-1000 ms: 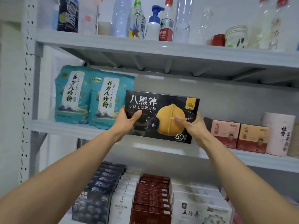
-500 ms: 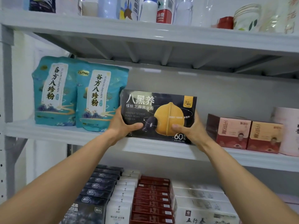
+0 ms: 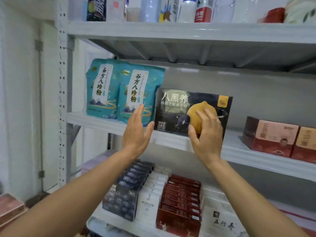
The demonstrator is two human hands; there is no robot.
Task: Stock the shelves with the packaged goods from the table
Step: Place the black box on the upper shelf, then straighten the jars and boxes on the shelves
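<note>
A black box [image 3: 172, 110] with a yellow walnut picture stands upright on the middle shelf [image 3: 102, 119], just right of two teal pouches [image 3: 126, 94]. My left hand [image 3: 136, 134] hovers with straight fingers beside the box's lower left corner and holds nothing. My right hand [image 3: 206, 134] is in front of the box's lower right part with its fingers spread and loosely bent; whether it touches the box face is unclear.
Red and tan boxes [image 3: 277, 137] stand further right on the same shelf. Bottles and cups [image 3: 203, 11] line the top shelf. Rows of dark, white and red boxes [image 3: 179, 199] fill the lower shelf. A perforated upright post [image 3: 62, 82] stands at the left.
The box went from being held in both hands to standing on the shelf. Both hands have let go and drawn back a little.
</note>
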